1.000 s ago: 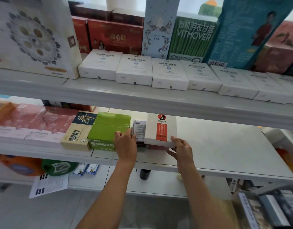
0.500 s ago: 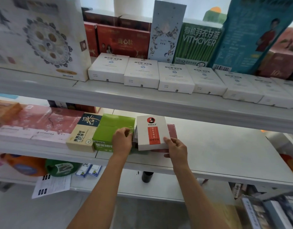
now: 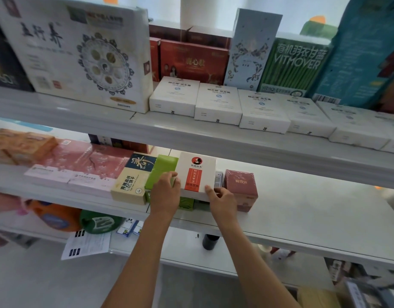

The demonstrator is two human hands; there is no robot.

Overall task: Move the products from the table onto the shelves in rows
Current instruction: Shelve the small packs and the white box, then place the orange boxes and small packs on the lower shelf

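A white box with a red label lies on top of a green box on the middle shelf. My left hand grips the white box's left near corner, fingers curled over its edge. Its right near corner is pinched by my right hand. Just right of it stands a dark red box, with a small pale packet wedged between the two. Left of the green box lies a cream and navy box.
Pink flat boxes fill the middle shelf's left part; its right part is bare white surface. The upper shelf carries a row of white boxes with tall boxes behind. The lower shelf holds bottles, a leaflet and a dark jar.
The white box has moved left onto the green box, uncovering the dark red box on its right. Both hands went with it, and the camera has come closer.
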